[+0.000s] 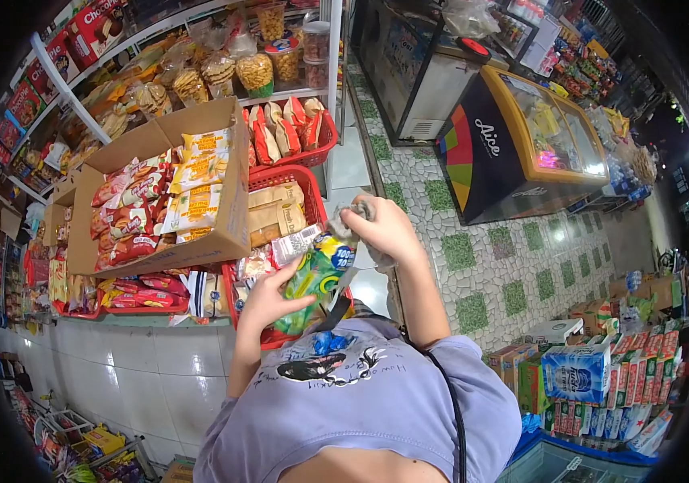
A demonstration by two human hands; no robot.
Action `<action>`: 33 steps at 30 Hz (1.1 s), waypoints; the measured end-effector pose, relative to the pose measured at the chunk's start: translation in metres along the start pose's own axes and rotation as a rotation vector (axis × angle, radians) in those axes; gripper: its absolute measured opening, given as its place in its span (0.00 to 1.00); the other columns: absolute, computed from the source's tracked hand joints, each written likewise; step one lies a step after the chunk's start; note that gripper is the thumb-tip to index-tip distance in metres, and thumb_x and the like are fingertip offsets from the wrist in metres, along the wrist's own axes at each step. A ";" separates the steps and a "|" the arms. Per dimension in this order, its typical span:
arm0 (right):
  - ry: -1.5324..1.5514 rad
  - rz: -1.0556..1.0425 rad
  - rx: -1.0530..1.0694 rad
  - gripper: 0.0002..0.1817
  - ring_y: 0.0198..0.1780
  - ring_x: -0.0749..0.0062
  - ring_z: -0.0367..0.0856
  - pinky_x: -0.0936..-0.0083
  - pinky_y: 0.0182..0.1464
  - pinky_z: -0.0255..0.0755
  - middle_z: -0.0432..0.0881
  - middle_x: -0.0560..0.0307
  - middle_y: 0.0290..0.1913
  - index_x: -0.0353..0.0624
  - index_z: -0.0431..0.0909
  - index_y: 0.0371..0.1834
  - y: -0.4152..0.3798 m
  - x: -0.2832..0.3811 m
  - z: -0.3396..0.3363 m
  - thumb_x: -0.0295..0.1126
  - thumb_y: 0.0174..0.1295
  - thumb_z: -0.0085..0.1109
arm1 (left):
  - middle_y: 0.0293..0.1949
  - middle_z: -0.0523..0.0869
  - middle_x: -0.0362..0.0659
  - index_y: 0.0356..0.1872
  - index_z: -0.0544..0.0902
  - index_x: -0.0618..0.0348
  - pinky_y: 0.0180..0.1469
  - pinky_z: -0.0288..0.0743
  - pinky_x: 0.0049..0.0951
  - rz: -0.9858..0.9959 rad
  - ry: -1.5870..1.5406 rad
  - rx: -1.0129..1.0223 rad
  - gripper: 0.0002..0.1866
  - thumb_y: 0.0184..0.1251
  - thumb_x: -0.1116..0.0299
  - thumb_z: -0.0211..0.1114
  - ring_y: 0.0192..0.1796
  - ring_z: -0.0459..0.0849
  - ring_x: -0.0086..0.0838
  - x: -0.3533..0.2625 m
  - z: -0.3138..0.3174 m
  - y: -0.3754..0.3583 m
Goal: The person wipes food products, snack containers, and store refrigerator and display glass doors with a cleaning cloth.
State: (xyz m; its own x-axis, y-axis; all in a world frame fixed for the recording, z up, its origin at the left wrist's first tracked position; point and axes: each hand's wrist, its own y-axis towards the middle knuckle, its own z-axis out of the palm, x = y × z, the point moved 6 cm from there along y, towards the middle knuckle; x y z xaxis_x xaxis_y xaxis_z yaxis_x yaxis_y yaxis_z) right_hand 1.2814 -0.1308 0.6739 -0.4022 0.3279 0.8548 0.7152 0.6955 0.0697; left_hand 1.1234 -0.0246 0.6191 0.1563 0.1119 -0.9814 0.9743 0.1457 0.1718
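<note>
My left hand (270, 304) rests its spread thumb and fingers against a green and yellow packet (306, 282) with a blue label, in front of my body. Pinched in my right hand (377, 229) is a grey cloth (361, 213), beside the packet's upper right end. Behind the packet, a red basket (315, 193) holds brown packages (276, 221) and a white-labelled packet. An open cardboard box (236, 177) of red and yellow snack bags (200, 173) stands left of the hands.
Metal shelves (79, 76) with snacks and jars rise behind the box. An Aice freezer (481, 145) stands on the patterned floor at the right. Stacked boxes (574, 374) and a blue-edged glass case (570, 463) are at the lower right.
</note>
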 end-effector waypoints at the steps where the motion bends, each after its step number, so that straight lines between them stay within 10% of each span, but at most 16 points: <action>1: -0.127 0.103 -0.007 0.17 0.20 0.73 0.72 0.77 0.26 0.66 0.73 0.56 0.16 0.38 0.73 0.23 0.002 -0.007 0.002 0.43 0.45 0.50 | 0.31 0.78 0.49 0.52 0.66 0.58 0.34 0.71 0.28 -0.006 0.451 -0.006 0.33 0.41 0.56 0.65 0.27 0.78 0.35 -0.011 -0.003 0.003; 3: -0.264 0.210 -0.021 0.18 0.22 0.64 0.75 0.72 0.28 0.67 0.74 0.52 0.15 0.42 0.75 0.24 0.003 -0.018 0.004 0.47 0.46 0.47 | 0.21 0.78 0.47 0.52 0.67 0.56 0.31 0.69 0.29 0.102 0.961 -0.074 0.35 0.38 0.55 0.65 0.23 0.77 0.37 -0.019 -0.003 0.004; 8: 0.024 0.086 0.029 0.18 0.23 0.72 0.74 0.76 0.29 0.66 0.75 0.57 0.18 0.38 0.73 0.27 0.006 -0.017 0.007 0.44 0.44 0.51 | 0.27 0.80 0.47 0.52 0.67 0.59 0.35 0.70 0.24 0.005 0.777 -0.080 0.33 0.40 0.57 0.64 0.27 0.79 0.31 -0.008 0.000 -0.001; 13: 0.874 -0.267 0.251 0.21 0.36 0.82 0.67 0.84 0.39 0.61 0.70 0.64 0.32 0.38 0.68 0.35 -0.011 0.032 0.011 0.37 0.37 0.58 | 0.40 0.76 0.49 0.45 0.67 0.72 0.35 0.74 0.29 -0.268 -0.933 0.243 0.33 0.42 0.56 0.65 0.36 0.78 0.32 0.017 0.012 -0.015; 18: 0.944 -0.283 0.203 0.19 0.34 0.83 0.67 0.85 0.37 0.61 0.71 0.63 0.30 0.38 0.68 0.33 -0.009 0.032 0.014 0.37 0.39 0.57 | 0.37 0.76 0.50 0.46 0.64 0.72 0.29 0.76 0.36 -0.302 -1.173 0.204 0.35 0.43 0.55 0.64 0.35 0.79 0.34 0.006 0.021 -0.016; 24: 0.399 0.032 0.123 0.11 0.24 0.86 0.67 0.87 0.28 0.62 0.71 0.65 0.19 0.39 0.71 0.25 0.006 -0.006 0.012 0.37 0.47 0.52 | 0.42 0.75 0.43 0.51 0.65 0.70 0.46 0.66 0.22 -0.238 -0.277 0.066 0.33 0.44 0.62 0.64 0.42 0.74 0.25 0.010 0.004 -0.001; 29: 0.228 0.135 0.078 0.15 0.23 0.78 0.73 0.80 0.27 0.64 0.75 0.57 0.19 0.38 0.72 0.25 0.010 -0.033 0.016 0.41 0.47 0.51 | 0.27 0.79 0.53 0.50 0.68 0.58 0.35 0.70 0.24 -0.193 0.579 -0.079 0.32 0.38 0.61 0.67 0.32 0.80 0.27 -0.004 -0.003 0.000; 33: 0.136 0.124 0.032 0.16 0.24 0.75 0.74 0.79 0.29 0.65 0.75 0.55 0.21 0.38 0.73 0.26 0.010 -0.038 0.014 0.42 0.46 0.51 | 0.35 0.80 0.47 0.50 0.66 0.66 0.43 0.67 0.21 -0.347 0.678 -0.003 0.34 0.38 0.63 0.67 0.37 0.77 0.22 -0.014 0.002 0.003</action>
State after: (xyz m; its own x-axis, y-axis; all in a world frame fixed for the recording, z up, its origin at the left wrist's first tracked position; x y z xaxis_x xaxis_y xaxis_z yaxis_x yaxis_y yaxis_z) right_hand 1.2956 -0.1278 0.6355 -0.2298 0.3240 0.9177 0.7350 0.6759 -0.0546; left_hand 1.1245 -0.0274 0.6327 -0.2934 0.6381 -0.7118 0.9488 0.2854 -0.1352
